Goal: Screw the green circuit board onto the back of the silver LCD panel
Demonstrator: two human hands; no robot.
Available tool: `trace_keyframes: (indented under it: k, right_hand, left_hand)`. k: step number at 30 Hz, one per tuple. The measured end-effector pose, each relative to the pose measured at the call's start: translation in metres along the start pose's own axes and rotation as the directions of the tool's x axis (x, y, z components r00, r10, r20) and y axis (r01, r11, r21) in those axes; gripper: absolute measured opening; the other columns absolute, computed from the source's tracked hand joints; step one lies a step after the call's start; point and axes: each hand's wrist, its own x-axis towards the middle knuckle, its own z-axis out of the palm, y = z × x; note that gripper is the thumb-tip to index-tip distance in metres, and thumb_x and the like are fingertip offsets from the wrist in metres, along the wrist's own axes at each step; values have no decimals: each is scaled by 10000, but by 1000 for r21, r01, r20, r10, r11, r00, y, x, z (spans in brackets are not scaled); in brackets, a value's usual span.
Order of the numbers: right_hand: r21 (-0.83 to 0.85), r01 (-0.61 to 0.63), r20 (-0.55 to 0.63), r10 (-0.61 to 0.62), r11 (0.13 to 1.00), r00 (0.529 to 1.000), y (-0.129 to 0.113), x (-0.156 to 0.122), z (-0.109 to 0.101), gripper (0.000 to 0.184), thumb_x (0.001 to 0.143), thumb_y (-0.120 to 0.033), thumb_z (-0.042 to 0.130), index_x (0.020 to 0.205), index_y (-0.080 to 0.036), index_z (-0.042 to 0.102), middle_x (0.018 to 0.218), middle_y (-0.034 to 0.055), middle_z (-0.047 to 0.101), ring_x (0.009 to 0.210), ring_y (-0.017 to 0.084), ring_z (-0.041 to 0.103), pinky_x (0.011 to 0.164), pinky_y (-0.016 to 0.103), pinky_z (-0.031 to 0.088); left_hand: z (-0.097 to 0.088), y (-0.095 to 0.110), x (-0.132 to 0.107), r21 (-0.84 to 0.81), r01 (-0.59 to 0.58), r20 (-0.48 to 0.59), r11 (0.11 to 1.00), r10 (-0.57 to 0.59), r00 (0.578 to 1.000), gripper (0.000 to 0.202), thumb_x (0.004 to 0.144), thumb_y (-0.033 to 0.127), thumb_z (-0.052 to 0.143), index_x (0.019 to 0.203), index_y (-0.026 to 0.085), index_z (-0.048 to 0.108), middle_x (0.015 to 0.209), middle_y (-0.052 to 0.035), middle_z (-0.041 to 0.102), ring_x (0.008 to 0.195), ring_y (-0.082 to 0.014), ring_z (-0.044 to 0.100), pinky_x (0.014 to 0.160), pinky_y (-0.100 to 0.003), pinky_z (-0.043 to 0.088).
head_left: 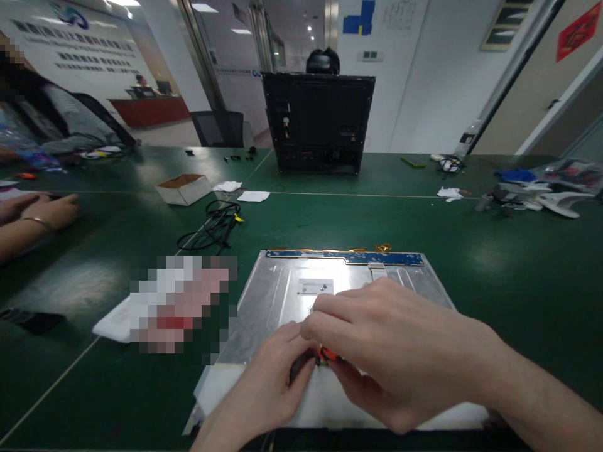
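A silvery metal-backed display panel (254,320) lies face down on the table in front of me, with a long blue circuit board (391,258) along its far edge. My right hand (391,351) is closed over the near part of the panel. It grips an orange-and-black tool (328,353), mostly hidden by the fingers. Against it, my left hand (276,370) is closed, fingertips pressed together beside the tool; what they hold, if anything, is hidden. Just below the tool a bit of green shows. White sheeting (226,383) covers the panel's near edge.
A black monitor housing (320,125) stands upright at the back. To the left are a coiled black cable (211,229), an open white box (184,190) and a blurred packet (164,307). Another person's hands (51,213) rest far left. Assorted parts (522,194) lie at right.
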Motion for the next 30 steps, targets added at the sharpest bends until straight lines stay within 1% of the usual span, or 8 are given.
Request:
trace_keyframes:
  k: [3, 6, 11, 14, 19, 22, 26, 30]
  right_hand:
    - [-37, 1, -23, -2, 999, 1000, 1, 0, 1, 106, 838, -174, 498, 944, -179, 487, 887, 3, 592, 671, 125, 462, 511, 289, 244]
    - [-100, -18, -56, 12, 995, 998, 3, 1, 4, 44, 906, -226, 478, 935, -194, 486, 830, -9, 591, 627, 126, 447, 506, 297, 215]
    - [-120, -15, -43, 10, 993, 999, 3, 1, 5, 117, 953, -323, 461, 951, -210, 491, 786, -23, 587, 610, 129, 450, 500, 301, 205]
    - [-74, -14, -30, 12, 997, 999, 1, 0, 2, 87, 907, -271, 495, 950, -195, 496, 856, -10, 591, 646, 130, 458, 498, 299, 233]
    - [-30, 0, 4, 0, 1000, 1000, -1, 0, -1, 151, 789, -173, 531, 938, -172, 506, 891, 2, 573, 658, 126, 439, 487, 292, 268]
    - [-44, 0, -4, 0, 999, 1000, -1, 1, -1, 125, 817, -159, 513, 942, -171, 508, 883, 2, 582, 662, 127, 451, 491, 295, 261]
    - [-103, -20, -34, 16, 995, 999, 0, 2, 1, 48, 900, -211, 489, 936, -184, 506, 843, 0, 600, 623, 126, 458, 499, 292, 219]
    - [-147, -49, -47, 42, 988, 998, 1, 2, 4, 56, 931, -240, 473, 932, -194, 503, 791, -6, 596, 607, 134, 463, 502, 294, 187]
  left_hand:
    - [0, 0, 0, 15, -9, -6, 1000, 9, 1000, 219, 798, 74, 454, 900, 217, 585, 921, -29, 653, 856, -208, 608, 749, -285, 482]
    - [-1, 1, 0, 25, -26, -11, 999, 26, 1000, 213, 789, 76, 450, 880, 218, 580, 917, -32, 653, 849, -209, 607, 732, -281, 483]
    - [-2, 2, 1, 35, -45, -32, 998, 46, 998, 259, 777, 82, 443, 928, 217, 605, 904, -43, 649, 866, -221, 610, 762, -299, 497]
    - [-1, 2, 0, 37, -26, -20, 999, 26, 999, 272, 776, 79, 443, 935, 216, 615, 900, -43, 652, 845, -219, 613, 757, -299, 506]
    - [-1, 2, 0, 29, 8, 6, 1000, -9, 1000, 270, 802, 86, 454, 970, 213, 622, 878, -39, 653, 808, -213, 613, 743, -302, 513]
    - [-3, 2, 1, 23, 15, 5, 1000, -15, 1000, 272, 788, 72, 457, 950, 218, 619, 920, -42, 667, 817, -217, 614, 749, -308, 513]
    - [-3, 1, 0, 21, 3, -1, 1000, -3, 1000, 248, 770, 70, 473, 907, 219, 617, 941, -43, 673, 845, -225, 620, 742, -303, 509]
    - [-2, 0, -1, 18, -11, -4, 1000, 11, 1000, 246, 761, 59, 466, 882, 219, 609, 918, -35, 668, 817, -211, 618, 738, -291, 503]
